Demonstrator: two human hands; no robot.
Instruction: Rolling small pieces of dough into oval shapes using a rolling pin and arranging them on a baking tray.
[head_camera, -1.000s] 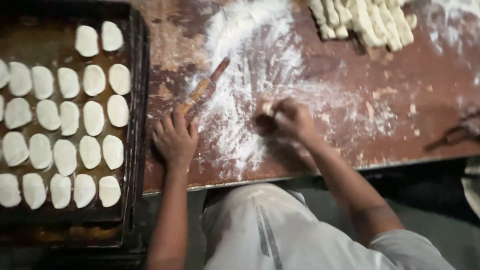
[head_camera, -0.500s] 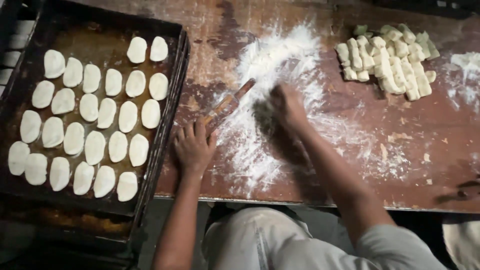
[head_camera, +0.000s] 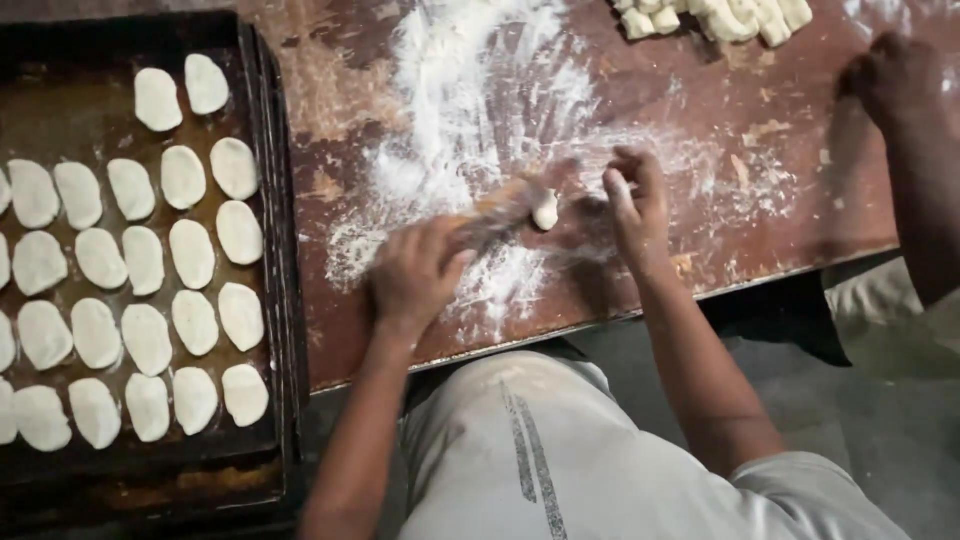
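The left hand (head_camera: 415, 275) is clenched around a small wooden rolling pin (head_camera: 497, 210), which is motion-blurred and angles up toward the middle of the wooden table (head_camera: 760, 180). The pin's far end touches a small pale lump of dough (head_camera: 545, 211) that lies on the floured patch (head_camera: 470, 110) near the table's front edge. The right hand (head_camera: 632, 205) sits just right of the lump with its fingers curled loosely and holding nothing; the fingertips are near the dough, though whether they touch it cannot be told.

At the table's far edge, toward the right corner, lies a heap of cut dough pieces (head_camera: 715, 15). Another person's hand (head_camera: 890, 80) rests on the table at its right edge, well apart from the dough lump.

To the left of the table sits a dark baking tray (head_camera: 265, 440), its oily bottom filled with rows of flattened oval dough pieces (head_camera: 190, 255). The tray's right rim lies just beside the table's left part.
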